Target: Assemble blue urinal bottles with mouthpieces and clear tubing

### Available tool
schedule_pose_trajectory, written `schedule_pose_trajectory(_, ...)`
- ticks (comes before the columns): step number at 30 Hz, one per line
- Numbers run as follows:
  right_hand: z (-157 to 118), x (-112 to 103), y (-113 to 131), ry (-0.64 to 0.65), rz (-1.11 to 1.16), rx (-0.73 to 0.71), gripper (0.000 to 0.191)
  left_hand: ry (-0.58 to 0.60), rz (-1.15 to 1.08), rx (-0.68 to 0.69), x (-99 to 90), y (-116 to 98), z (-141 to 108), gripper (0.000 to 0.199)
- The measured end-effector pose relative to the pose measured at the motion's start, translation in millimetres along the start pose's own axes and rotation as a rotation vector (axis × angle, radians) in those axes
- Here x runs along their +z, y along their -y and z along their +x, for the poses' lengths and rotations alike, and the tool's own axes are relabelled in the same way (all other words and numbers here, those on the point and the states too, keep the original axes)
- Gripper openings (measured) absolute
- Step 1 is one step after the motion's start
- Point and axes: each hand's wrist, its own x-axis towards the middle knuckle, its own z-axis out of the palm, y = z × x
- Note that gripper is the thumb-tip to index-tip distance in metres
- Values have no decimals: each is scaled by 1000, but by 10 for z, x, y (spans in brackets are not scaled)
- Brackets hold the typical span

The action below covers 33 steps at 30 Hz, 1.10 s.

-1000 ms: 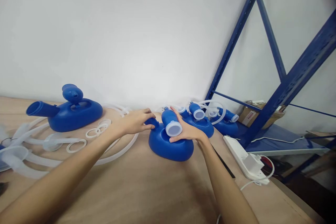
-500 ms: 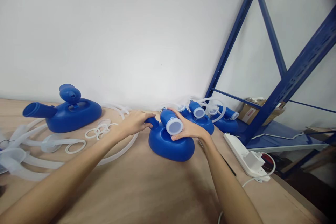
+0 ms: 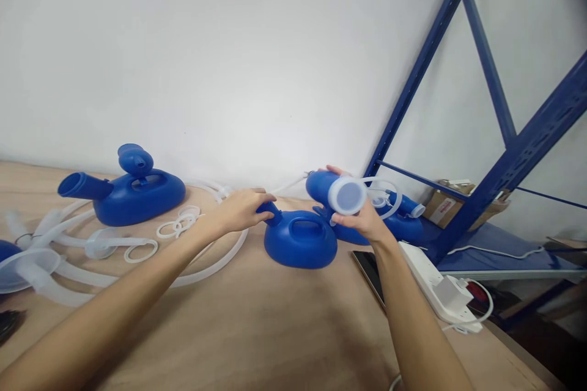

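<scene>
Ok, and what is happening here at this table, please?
A person is handling blue plastic parts with both bare hands. The left hand grips the neck of a blue bottle, which rests on the table. The right hand holds a blue cylinder with a pale end, raised near the bottle's right side; whether the two touch is hard to tell. Over to the left lie pale tubes, with another blue bottle standing beyond them.

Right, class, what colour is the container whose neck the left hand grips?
The container is blue, clearest in the head camera's view.
</scene>
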Motion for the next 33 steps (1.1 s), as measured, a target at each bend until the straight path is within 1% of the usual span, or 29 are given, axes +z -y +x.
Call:
schedule_pose_trajectory(1, -1, -3, 48, -37, -28, -24, 100, -46, -41, 15, -30, -22, -10, 47)
schedule_pose_trajectory(3, 2, 46, 175, -52, -146, -47, 95, -142, -181, 88, -108, -111, -45, 52)
schedule_pose_trajectory(5, 13, 169, 310, -60, -284, -50, 91, -215, -347, 210, -210, -248, -106, 61)
schedule_pose_trajectory(6, 21, 251, 368, -82, -334, -43, 91, -244, -404, 269, -266, -326, -144, 72)
schedule_pose_trajectory(8, 37, 422, 452, -121, -399, -20, 92, -284, -422, 346, -375, -475, -223, 95)
schedule_pose_trajectory(9, 44, 499, 478, -115, -424, -21, 94, -295, -394, 363, -424, -537, -257, 99)
schedule_pose_trajectory(10, 48, 565, 494, -87, -444, -33, 96, -306, -355, 369, -468, -586, -286, 95)
schedule_pose_trajectory(12, 50, 660, 508, -7, -444, -77, 100, -357, -299, 379, -543, -640, -320, 69)
schedule_pose_trajectory(13, 49, 691, 510, 17, -418, -96, 101, -405, -291, 386, -575, -646, -328, 56)
schedule_pose_trajectory(14, 48, 712, 511, 10, -378, -107, 100, -464, -289, 385, -604, -642, -331, 46)
schedule_pose_trajectory(15, 48, 728, 511, -27, -332, -111, 97, -524, -287, 371, -630, -631, -331, 39)
schedule_pose_trajectory(17, 52, 749, 513, -160, -267, -129, 89, -617, -285, 303, -671, -598, -329, 35)
schedule_pose_trajectory(19, 63, 763, 513, -280, -293, -187, 70, -675, -295, 197, -690, -573, -328, 34)
schedule_pose_trajectory(20, 70, 768, 511, -311, -344, -231, 57, -692, -314, 148, -692, -568, -327, 35)
schedule_pose_trajectory(22, 84, 775, 502, -309, -471, -340, 33, -711, -380, 68, -686, -580, -329, 39)
schedule_pose_trajectory(24, 93, 782, 488, -282, -541, -447, 21, -710, -445, 7, -677, -612, -333, 40)
schedule_pose_trajectory(26, 96, 793, 472, -310, -506, -490, 18, -709, -490, -40, -674, -651, -340, 40)
schedule_pose_trajectory(28, 93, 801, 458, -392, -425, -454, 22, -712, -536, -79, -682, -678, -345, 40)
schedule_pose_trajectory(29, 90, 802, 454, -410, -398, -434, 26, -706, -575, -93, -689, -685, -346, 41)
schedule_pose_trajectory(31, 86, 798, 452, -393, -389, -438, 28, -675, -672, -114, -711, -688, -346, 45)
schedule_pose_trajectory(33, 86, 794, 462, -358, -400, -455, 21, -633, -758, -142, -736, -683, -343, 49)
